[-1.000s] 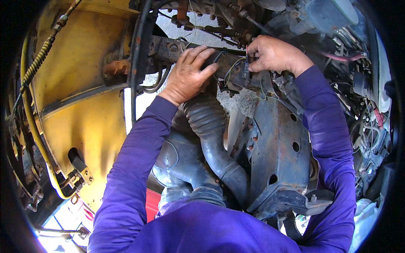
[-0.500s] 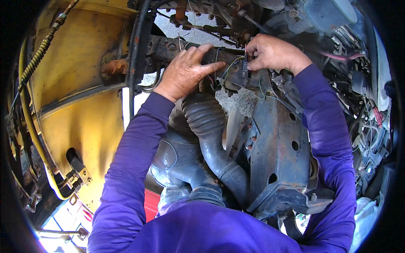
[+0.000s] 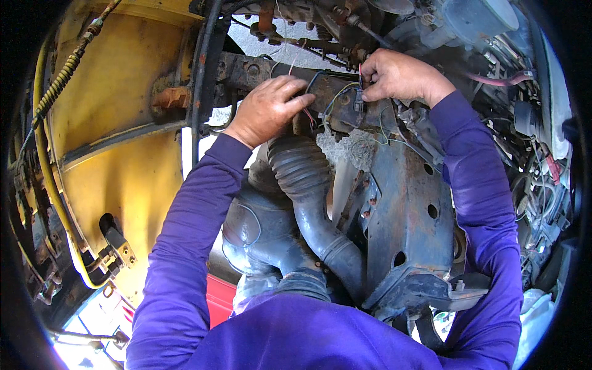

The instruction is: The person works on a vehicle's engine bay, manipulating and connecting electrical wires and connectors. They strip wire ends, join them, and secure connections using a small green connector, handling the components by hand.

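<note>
My left hand point(image 3: 269, 110) has its fingers and thumb closed over thin wires at the rusty cross beam point(image 3: 246, 69). A pink wire point(image 3: 296, 60) sticks up past the fingers, and red-pink ends point(image 3: 309, 116) show below the thumb. My right hand point(image 3: 404, 79) pinches a thin wire at the top of a small dark plug connector point(image 3: 359, 102); its fingertips partly cover the spot. Yellow and green wires point(image 3: 338, 97) loop from that connector toward the left hand. Between the hands a dark blue wire point(image 3: 313, 79) bends over the beam.
Below the hands run a ribbed air hose point(image 3: 300, 169) and a grey pipe point(image 3: 336, 250). A steel frame rail point(image 3: 410, 213) with round holes lies on the right. Yellow body panels point(image 3: 120, 179) fill the left. Tangled cables point(image 3: 536, 203) crowd the far right.
My left hand has turned and moved slightly down and left; its spread thumb and fingers have drawn together. A pink wire now shows above it. The right hand has barely moved.
</note>
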The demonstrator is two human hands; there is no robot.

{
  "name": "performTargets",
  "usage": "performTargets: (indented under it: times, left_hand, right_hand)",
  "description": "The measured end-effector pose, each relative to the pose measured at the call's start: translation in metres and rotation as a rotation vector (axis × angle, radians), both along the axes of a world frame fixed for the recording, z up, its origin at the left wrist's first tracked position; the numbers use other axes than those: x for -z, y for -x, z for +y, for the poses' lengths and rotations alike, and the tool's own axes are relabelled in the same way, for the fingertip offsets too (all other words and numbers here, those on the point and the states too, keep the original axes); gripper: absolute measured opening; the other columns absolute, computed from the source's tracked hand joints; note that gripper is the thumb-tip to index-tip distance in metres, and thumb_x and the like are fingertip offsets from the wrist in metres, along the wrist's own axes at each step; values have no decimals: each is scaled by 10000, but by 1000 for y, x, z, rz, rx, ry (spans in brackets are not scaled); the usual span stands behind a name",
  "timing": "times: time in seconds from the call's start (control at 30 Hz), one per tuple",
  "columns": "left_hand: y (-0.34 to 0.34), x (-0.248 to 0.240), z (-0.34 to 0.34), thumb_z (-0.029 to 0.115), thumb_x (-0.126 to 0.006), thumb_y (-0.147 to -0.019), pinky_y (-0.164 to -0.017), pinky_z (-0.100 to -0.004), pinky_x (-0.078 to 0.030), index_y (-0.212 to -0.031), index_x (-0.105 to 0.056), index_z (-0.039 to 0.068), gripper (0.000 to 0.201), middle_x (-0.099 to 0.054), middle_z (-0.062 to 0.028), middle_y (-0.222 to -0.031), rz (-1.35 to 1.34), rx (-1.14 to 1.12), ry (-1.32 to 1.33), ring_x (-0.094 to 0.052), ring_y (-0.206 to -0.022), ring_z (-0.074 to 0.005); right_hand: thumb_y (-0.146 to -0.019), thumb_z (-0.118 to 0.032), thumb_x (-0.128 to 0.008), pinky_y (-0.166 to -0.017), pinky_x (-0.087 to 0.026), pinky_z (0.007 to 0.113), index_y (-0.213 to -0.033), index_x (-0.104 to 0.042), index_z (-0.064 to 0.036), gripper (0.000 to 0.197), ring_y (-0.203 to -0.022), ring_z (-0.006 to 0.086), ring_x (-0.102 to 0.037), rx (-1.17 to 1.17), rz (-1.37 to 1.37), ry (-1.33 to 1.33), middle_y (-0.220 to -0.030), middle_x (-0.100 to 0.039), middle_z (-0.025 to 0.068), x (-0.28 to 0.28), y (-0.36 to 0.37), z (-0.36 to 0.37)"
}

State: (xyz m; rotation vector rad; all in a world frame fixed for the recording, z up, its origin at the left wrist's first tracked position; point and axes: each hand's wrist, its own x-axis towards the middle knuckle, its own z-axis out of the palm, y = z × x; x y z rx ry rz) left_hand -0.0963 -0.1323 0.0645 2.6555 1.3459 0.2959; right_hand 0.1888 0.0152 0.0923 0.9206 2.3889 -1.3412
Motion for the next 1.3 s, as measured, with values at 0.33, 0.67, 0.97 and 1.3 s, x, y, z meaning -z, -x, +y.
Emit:
performTargets:
  times: [0.33, 0.67, 0.97, 1.3]
  left_hand:
    - [5, -46, 13, 108, -723, -848, -1040, -525, -474, -1083, -650, 134, 247, -675, -86, -1029, -75, -97, -226, -644, -1112, -305]
    - [-47, -119, -60, 112, -596, -1014, -808, -426, -554, -1241, -622, -2, 255, -703, -186, -1060, -441, -522, 601, -710, -859, -355]
    - [-61, -77, -163, -7, -673, -859, -867, -403, -537, -964, -724, 17, 119, -666, -143, -998, -128, -706, 172, -666, -931, -334]
    - [-59, -49, 4, 105, -744, -897, -877, -298, -542, -1389, -566, -36, 542, -729, -114, -1151, -854, -537, 681, -682, -1010, -143]
  right_hand:
    - [-780, -275, -803, -679, -530, 423, -959, -750, 19, 348, -713, 270, -685, -8, 55, -30, -777, -720, 160, 9, -5, 4]
    - [-802, -263, -802, -697, -533, 418, -974, -755, 8, 324, -733, 265, -689, -11, 31, 1, -801, -729, 154, 4, -4, 3]
    - [-797, -261, -811, -703, -533, 422, -977, -755, 18, 337, -746, 281, -694, -43, 47, -32, -805, -729, 171, 4, 0, -1]
    - [-775, -275, -831, -779, -529, 422, -986, -725, 45, 398, -823, 311, -679, -22, 80, -13, -847, -700, 189, 7, -3, -1]
